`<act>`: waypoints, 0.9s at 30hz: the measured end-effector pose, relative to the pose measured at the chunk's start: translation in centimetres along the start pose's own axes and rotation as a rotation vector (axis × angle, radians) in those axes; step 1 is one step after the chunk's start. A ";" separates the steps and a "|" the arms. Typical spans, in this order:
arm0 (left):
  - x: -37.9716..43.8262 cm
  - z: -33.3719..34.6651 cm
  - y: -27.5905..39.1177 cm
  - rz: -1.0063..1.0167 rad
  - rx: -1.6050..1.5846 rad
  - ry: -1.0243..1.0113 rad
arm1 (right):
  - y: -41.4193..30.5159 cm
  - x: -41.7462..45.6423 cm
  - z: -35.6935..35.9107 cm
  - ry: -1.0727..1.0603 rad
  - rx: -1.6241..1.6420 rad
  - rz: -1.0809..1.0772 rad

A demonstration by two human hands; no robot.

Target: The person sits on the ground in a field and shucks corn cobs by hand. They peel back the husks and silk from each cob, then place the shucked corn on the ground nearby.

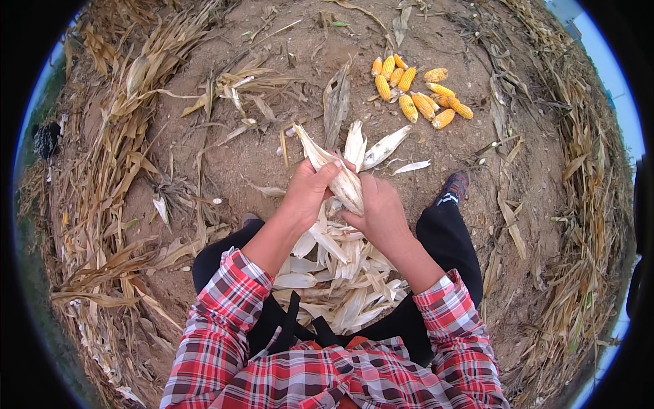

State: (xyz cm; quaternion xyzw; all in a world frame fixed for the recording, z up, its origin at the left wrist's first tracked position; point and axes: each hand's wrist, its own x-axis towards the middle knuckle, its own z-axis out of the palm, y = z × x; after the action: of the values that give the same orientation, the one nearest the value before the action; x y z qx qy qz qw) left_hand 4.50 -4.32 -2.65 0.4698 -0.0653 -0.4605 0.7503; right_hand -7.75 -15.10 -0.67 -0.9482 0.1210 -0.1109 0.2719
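A corn ear in its pale dry husk (334,176) is held in both hands, its pointed tip towards the upper left. My left hand (308,190) wraps around its middle, with the thumb on top. At the lower right end, my right hand (379,212) grips the husk, its fingers partly hidden behind the ear. Just beyond the hands lie a husk-covered ear with dark spots (387,147) and a second pale husked ear (355,144). A heap of stripped white husks (342,286) covers the ground between my legs.
Several bare yellow corn cobs (407,79) lie on the dirt ground (286,46) ahead to the right. Rows of dry corn stalks (133,107) run along the left, with more stalks (582,204) at the right. A shoe (453,186) rests right of the hands.
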 end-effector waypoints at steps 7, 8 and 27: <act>-0.9 0.6 0.1 -0.230 -0.110 0.053 | 0.0 -0.2 1.1 0.112 -0.036 -0.011; -0.9 0.7 0.1 -0.197 -0.056 0.052 | 0.2 0.0 1.2 0.157 0.017 -0.019; -1.7 0.4 -1.8 -0.103 0.338 -0.147 | 2.1 1.2 0.4 -0.058 0.727 0.361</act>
State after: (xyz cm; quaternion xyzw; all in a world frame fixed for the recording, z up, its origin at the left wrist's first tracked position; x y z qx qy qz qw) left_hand 2.23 -3.54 -3.20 0.5570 -0.1722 -0.5139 0.6293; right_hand -6.88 -16.95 -1.96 -0.7565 0.2307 -0.0702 0.6079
